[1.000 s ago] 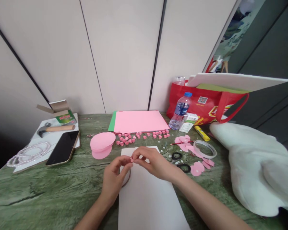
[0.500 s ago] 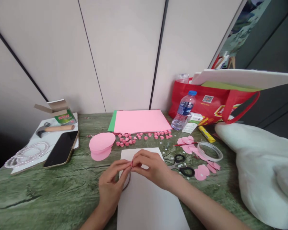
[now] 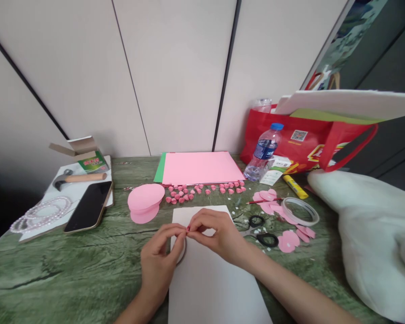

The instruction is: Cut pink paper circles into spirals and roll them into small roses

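My left hand (image 3: pixel 160 261) and my right hand (image 3: pixel 218 231) meet over the white board (image 3: pixel 216 279), fingertips pinched together. Between them is a tiny pink-red piece (image 3: pixel 188 229), mostly hidden by the fingers. A thin dark curved edge (image 3: pixel 183 257) of something round shows beside my left thumb, partly covered. Beyond the hands lie several small rolled pink paper roses (image 3: pixel 177 196). Stacked pink paper circles (image 3: pixel 146 198) are at the left. Black-handled scissors (image 3: pixel 266 240) rest to the right of my right hand.
Pink paper offcuts (image 3: pixel 288 241), a roll of tape (image 3: pixel 315 218), a red pencil (image 3: pixel 259 201) and a glue stick (image 3: pixel 295 186) are on the right, near a water bottle (image 3: pixel 263 150) and red bag (image 3: pixel 290 139). A phone (image 3: pixel 88 207), hammer (image 3: pixel 83 177) and bead string (image 3: pixel 42 213) lie left.
The view has shifted slightly, so most things appear a little further right and higher. Both hands stay pinched together, with a small change of the fingers around the pink-red piece.
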`<action>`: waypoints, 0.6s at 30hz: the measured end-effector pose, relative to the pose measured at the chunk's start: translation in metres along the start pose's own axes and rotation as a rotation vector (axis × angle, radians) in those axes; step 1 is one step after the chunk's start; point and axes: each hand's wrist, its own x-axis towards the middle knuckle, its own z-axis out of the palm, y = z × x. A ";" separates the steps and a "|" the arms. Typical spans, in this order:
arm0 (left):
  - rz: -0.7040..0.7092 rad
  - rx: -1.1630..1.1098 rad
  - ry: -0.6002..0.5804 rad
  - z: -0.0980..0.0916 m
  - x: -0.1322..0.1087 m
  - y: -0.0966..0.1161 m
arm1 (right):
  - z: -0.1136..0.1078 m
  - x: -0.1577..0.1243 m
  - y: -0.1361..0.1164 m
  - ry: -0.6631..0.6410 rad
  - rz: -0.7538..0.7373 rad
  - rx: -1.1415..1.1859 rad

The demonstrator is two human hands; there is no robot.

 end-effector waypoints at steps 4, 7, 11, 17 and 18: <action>-0.073 -0.071 -0.015 0.000 0.001 0.002 | -0.001 0.000 -0.002 0.002 0.015 0.022; -0.118 -0.116 -0.017 0.000 0.002 0.003 | -0.003 0.001 -0.004 -0.004 0.033 0.043; -0.176 -0.168 -0.017 0.000 0.004 0.002 | -0.005 0.002 -0.006 -0.015 0.071 0.091; -0.285 -0.262 -0.028 0.000 0.004 -0.002 | -0.007 0.003 -0.006 -0.033 0.101 0.155; -0.303 -0.285 -0.032 0.000 0.004 -0.002 | -0.007 0.003 -0.006 -0.036 0.101 0.159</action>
